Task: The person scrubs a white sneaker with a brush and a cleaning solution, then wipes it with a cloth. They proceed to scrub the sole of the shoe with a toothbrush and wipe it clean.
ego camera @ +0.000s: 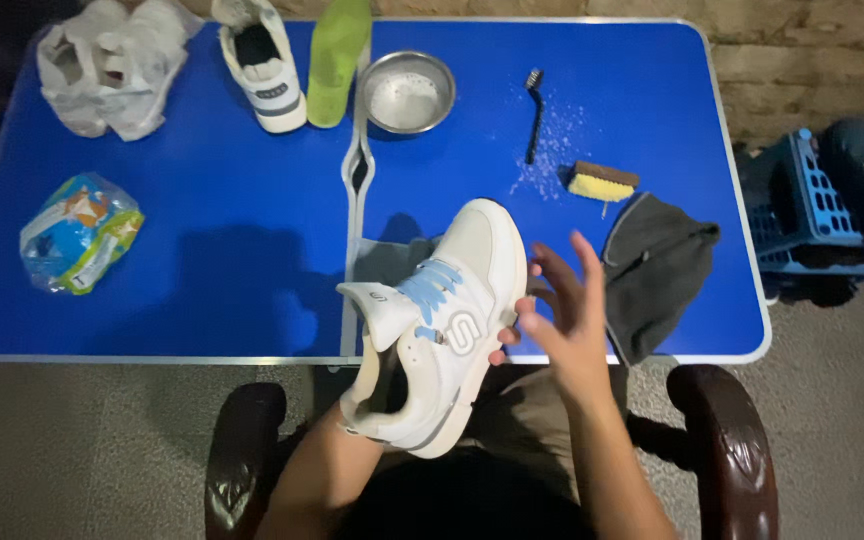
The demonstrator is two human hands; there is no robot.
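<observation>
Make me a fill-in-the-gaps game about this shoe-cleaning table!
1. The white sneaker in the person's hands has light ____ laces.
2. The folding table is coloured ____.
3. The round metal ____ sits beside the green insole.
4. The dark grey cloth lies just below the yellow ____.

Missing words: blue; blue; bowl; brush

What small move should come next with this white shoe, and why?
Probably close the right hand onto the white shoe's side. Its fingers are spread beside the shoe, barely touching, while the left hand, inside the shoe, carries it tilted over the blue table's edge.
</observation>
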